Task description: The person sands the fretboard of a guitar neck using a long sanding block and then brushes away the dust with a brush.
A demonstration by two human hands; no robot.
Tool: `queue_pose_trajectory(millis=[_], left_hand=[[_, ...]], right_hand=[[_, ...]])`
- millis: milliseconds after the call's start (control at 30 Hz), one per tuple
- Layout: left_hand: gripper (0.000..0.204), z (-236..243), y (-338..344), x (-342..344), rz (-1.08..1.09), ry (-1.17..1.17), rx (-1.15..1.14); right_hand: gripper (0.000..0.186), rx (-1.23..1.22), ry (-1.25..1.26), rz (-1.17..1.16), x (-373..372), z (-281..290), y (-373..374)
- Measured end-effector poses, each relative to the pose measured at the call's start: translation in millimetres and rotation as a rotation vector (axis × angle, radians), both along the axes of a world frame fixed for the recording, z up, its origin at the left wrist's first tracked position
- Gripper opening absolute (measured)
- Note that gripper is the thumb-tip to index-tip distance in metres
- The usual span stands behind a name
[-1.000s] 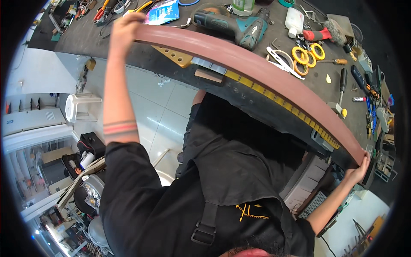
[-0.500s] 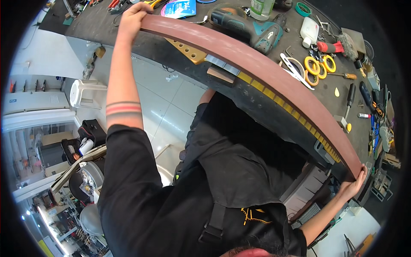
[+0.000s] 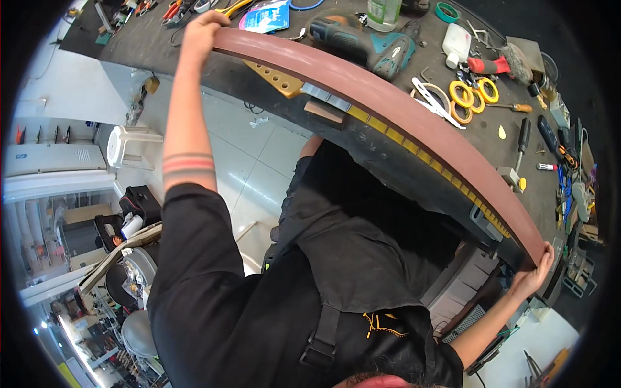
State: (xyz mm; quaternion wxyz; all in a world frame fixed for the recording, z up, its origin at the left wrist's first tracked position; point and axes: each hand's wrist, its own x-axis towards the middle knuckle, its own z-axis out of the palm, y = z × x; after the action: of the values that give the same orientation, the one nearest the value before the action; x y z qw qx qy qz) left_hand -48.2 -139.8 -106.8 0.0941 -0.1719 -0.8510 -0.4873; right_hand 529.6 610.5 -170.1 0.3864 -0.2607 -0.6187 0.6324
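Note:
My left hand [image 3: 204, 32] is closed on the left end of a long reddish-brown bar [image 3: 378, 95], its curve likely lens bend. My right hand [image 3: 538, 264] grips the other end. Just below the bar, along the bench's front edge, lies a stringed-instrument neck: a yellow headstock [image 3: 279, 80] with a row of holes, then a fingerboard [image 3: 415, 145] in yellow and silvery segments. Whether the bar touches the neck is unclear. A small wooden block [image 3: 323, 112] sits under the headstock end.
The dark bench [image 3: 466, 149] carries a drill [image 3: 362, 46], tape rolls [image 3: 461, 94], a white bottle [image 3: 457, 44], a wire brush [image 3: 517, 64], scissors, pliers and screwdrivers. A white stool [image 3: 129, 145] stands on the tiled floor at left, with bags and clutter below it.
Both hands and the bar shifted leftward along the neck, then slightly back toward the right. The camera's view also shifted a little. My grips look unchanged.

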Motion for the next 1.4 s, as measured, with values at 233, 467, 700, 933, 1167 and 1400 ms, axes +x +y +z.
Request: queue_pose_trajectory(millis=[233,467,700,933,1167,1400], left_hand=[[0.025,-17,156,86,-0.156,0.236,-0.057],[0.029,-2,23,15,0.008,-0.040,0.028],[0.026,-10,151,88,-0.191,0.148,-0.085],[0.030,1,35,22,-0.041,-0.034,-0.016],[0.034,4,157,86,-0.225,0.041,-0.119],[0.032,-9,57,21,-0.077,-0.046,0.074]], right_hand=[[0.035,-0.024,0.106,-0.365,117,5,145],[0.037,0.002,0.014,-0.046,12,3,15],[0.041,-0.068,0.081,-0.381,116,9,144],[0.043,-0.045,0.007,-0.029,21,13,29],[0.047,-0.068,0.064,-0.331,118,6,148],[0.050,-0.040,-0.028,-0.069,20,17,38]])
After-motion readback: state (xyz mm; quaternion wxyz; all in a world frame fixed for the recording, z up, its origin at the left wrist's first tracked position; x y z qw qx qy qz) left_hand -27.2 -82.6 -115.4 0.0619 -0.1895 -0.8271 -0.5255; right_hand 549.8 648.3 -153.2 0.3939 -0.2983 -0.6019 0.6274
